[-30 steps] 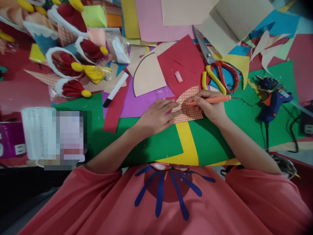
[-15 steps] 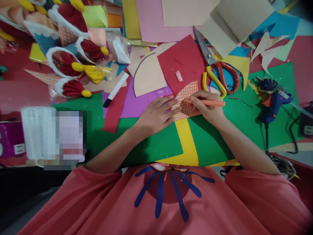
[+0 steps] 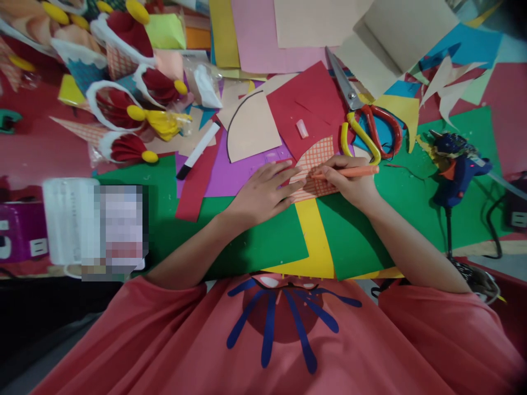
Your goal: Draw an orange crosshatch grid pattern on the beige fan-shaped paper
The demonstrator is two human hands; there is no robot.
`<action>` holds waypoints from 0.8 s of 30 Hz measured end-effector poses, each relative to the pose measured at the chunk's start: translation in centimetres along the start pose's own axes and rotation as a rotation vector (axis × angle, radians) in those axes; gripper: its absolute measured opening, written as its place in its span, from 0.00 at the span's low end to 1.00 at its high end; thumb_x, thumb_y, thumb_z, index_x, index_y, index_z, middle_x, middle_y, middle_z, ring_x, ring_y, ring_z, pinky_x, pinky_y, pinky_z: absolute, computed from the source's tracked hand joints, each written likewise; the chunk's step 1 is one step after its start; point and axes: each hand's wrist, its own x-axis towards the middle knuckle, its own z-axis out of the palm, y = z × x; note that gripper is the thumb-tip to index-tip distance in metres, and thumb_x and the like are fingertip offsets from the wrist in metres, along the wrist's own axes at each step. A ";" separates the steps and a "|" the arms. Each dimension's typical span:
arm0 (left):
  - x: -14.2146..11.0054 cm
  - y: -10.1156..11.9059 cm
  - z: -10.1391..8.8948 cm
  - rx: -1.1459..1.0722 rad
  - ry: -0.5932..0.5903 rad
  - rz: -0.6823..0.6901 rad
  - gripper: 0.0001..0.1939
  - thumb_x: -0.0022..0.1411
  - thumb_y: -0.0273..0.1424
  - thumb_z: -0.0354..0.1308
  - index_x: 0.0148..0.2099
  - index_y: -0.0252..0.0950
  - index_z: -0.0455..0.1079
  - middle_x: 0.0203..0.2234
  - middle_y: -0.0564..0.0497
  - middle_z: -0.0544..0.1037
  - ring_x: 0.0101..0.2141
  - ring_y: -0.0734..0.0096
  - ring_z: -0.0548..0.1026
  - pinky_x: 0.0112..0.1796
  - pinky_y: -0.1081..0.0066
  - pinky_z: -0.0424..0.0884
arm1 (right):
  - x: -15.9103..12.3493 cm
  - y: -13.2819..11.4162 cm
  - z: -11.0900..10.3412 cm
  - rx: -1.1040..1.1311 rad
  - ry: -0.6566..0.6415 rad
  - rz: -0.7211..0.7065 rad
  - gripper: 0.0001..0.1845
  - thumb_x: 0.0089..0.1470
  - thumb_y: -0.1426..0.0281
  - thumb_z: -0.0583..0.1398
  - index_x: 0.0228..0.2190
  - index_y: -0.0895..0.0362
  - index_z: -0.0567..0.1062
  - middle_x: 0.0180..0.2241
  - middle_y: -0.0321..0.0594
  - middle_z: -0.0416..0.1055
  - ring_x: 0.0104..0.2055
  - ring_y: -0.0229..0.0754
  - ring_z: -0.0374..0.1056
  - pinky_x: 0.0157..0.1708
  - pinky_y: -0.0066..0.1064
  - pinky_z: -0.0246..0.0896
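Observation:
My right hand [image 3: 353, 178] is closed round an orange marker [image 3: 359, 171], its tip on a fan-shaped piece of pale paper [image 3: 317, 156]. Orange crossing lines cover that piece. My left hand [image 3: 267, 192] lies flat with fingers apart, its fingertips resting on the piece's left side. Just above, a plain beige fan-shaped piece [image 3: 256, 129] has a black curved edge. A small pale cap-like bit [image 3: 302, 129] sits on a red sheet [image 3: 307, 90]. Scissors with red and yellow handles [image 3: 362, 123] lie beyond my right hand.
A blue hot glue gun [image 3: 459, 170] with its cord is at the right. At the left are a white-and-black marker [image 3: 198, 151], a pixelated phone-like object [image 3: 123, 225] and several decorated cones [image 3: 123, 104]. Green sheets [image 3: 255, 241] and a yellow strip [image 3: 319, 241] lie under my arms.
The orange marker and my right hand have shifted very slightly over the checked piece. My left hand stays in place. The view has turned a little, so things at the left sit further right.

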 end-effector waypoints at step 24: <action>0.0 -0.2 -0.3 0.016 0.004 -0.003 0.18 0.70 0.34 0.46 0.59 0.36 0.62 0.57 0.46 0.69 0.60 0.60 0.62 0.58 0.56 0.61 | 0.0 -0.1 -0.1 -0.031 0.002 -0.026 0.11 0.53 0.62 0.60 0.27 0.58 0.76 0.27 0.37 0.75 0.29 0.36 0.69 0.29 0.28 0.62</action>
